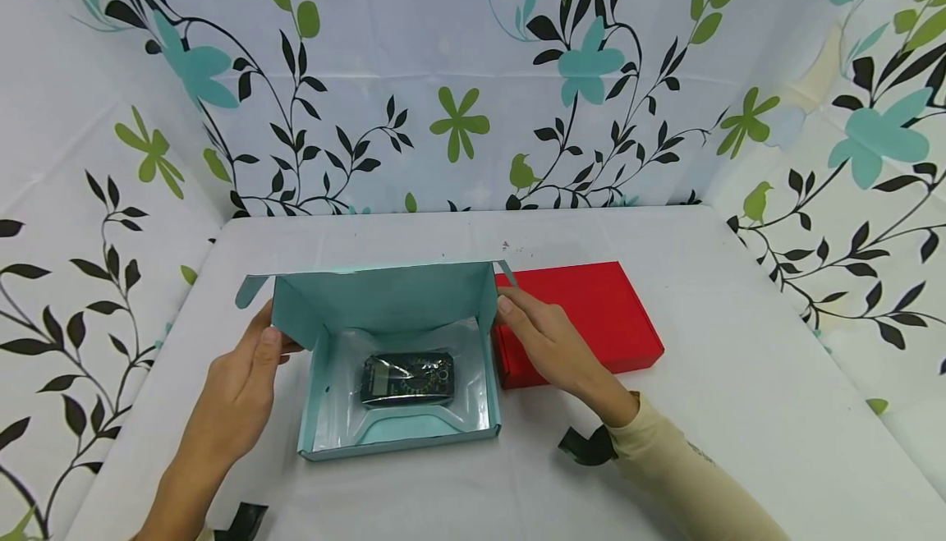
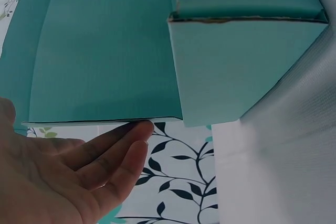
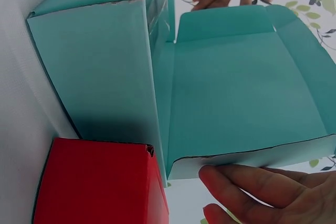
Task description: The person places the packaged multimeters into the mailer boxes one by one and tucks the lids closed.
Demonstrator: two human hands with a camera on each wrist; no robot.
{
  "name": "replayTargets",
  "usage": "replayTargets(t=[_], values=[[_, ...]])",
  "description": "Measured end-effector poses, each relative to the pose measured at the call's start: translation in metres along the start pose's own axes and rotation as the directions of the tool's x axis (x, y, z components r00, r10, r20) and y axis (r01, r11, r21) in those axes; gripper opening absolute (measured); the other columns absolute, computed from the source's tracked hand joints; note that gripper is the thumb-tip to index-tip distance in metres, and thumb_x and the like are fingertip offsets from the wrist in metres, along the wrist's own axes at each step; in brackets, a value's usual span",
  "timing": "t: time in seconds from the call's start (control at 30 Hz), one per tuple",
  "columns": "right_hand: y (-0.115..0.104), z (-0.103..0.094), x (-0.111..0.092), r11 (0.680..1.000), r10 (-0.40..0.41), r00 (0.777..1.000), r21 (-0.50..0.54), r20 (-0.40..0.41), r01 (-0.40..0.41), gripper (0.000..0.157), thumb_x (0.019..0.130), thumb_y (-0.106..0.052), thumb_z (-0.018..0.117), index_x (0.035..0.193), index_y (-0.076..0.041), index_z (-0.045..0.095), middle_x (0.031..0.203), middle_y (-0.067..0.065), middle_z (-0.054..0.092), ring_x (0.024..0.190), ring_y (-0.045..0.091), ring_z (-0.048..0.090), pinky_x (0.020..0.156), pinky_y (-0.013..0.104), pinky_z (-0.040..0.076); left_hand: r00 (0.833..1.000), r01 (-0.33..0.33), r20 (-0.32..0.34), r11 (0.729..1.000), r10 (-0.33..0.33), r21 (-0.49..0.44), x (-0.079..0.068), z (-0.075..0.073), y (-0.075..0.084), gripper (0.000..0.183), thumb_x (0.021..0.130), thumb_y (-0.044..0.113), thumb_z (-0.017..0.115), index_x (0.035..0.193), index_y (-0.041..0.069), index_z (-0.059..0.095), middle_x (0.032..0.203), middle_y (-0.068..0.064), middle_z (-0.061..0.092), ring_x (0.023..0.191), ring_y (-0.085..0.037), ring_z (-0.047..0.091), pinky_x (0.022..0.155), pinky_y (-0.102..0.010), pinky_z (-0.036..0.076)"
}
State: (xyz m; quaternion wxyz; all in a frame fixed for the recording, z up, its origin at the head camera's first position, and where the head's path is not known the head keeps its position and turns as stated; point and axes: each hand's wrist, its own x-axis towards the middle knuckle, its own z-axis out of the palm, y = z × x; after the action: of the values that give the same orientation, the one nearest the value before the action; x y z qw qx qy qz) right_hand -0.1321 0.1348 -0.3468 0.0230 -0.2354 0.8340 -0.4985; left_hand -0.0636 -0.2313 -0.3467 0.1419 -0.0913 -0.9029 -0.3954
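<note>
Beige sleeve and black strap ends

A long beige sleeve (image 1: pixel 683 463) covers the right forearm to the wrist, bearing a small dark marking (image 1: pixel 700 453); a black strap end (image 1: pixel 589 447) juts beside its cuff, another black piece (image 1: pixel 244 520) by the left forearm

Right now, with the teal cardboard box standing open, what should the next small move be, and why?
Probably the left hand and right hand should ease the raised teal cardboard lid slightly farther back. Each hand is already at one side of it, and the black rectangular multimeter lies under clear plastic inside the box, so tilting the lid away would likely improve access.
</note>
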Motion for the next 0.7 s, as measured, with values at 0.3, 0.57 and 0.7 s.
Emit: replayTargets(t=[0.3,0.57,0.7], values=[[-0.0019,0.0027,-0.0061,1.0,0.016,1.0,0.01,0.016,-0.016,0.054,0.109,-0.034,0.049,0.153,-0.003,0.049,0.144,0.016,0.06,0.122,0.036,0.064,0.1,0.057,0.05,1.0,0.031,-0.003,0.999,-0.031,0.02,-0.0033,0.0024,-0.0004,0.05,0.114,0.02,0.034,0.159,-0.003,0.036,0.106,-0.022,0.074,0.097,-0.045,0.071,0.086,-0.064,0.053],[-0.0024,0.0037,-0.0078,1.0,0.014,1.0,0.004,0.019,-0.014,0.053,0.11,-0.033,0.049,0.153,-0.003,0.049,0.146,0.016,0.058,0.124,0.039,0.062,0.1,0.056,0.05,1.0,0.011,-0.019,0.999,-0.01,0.036,-0.0047,0.0029,-0.0003,0.044,0.114,0.018,0.035,0.149,-0.004,0.047,0.1,-0.017,0.074,0.093,-0.04,0.071,0.079,-0.059,0.054],[-0.0036,0.0044,-0.0085,1.0,0.017,1.0,-0.009,0.012,-0.017,0.054,0.109,-0.034,0.05,0.153,-0.003,0.049,0.146,0.015,0.058,0.125,0.037,0.062,0.1,0.057,0.05,1.0,0.004,-0.018,1.0,-0.004,0.02,-0.0042,0.0037,0.0001,0.041,0.114,0.018,0.036,0.146,-0.002,0.05,0.101,-0.019,0.074,0.095,-0.043,0.071,0.079,-0.066,0.053]])
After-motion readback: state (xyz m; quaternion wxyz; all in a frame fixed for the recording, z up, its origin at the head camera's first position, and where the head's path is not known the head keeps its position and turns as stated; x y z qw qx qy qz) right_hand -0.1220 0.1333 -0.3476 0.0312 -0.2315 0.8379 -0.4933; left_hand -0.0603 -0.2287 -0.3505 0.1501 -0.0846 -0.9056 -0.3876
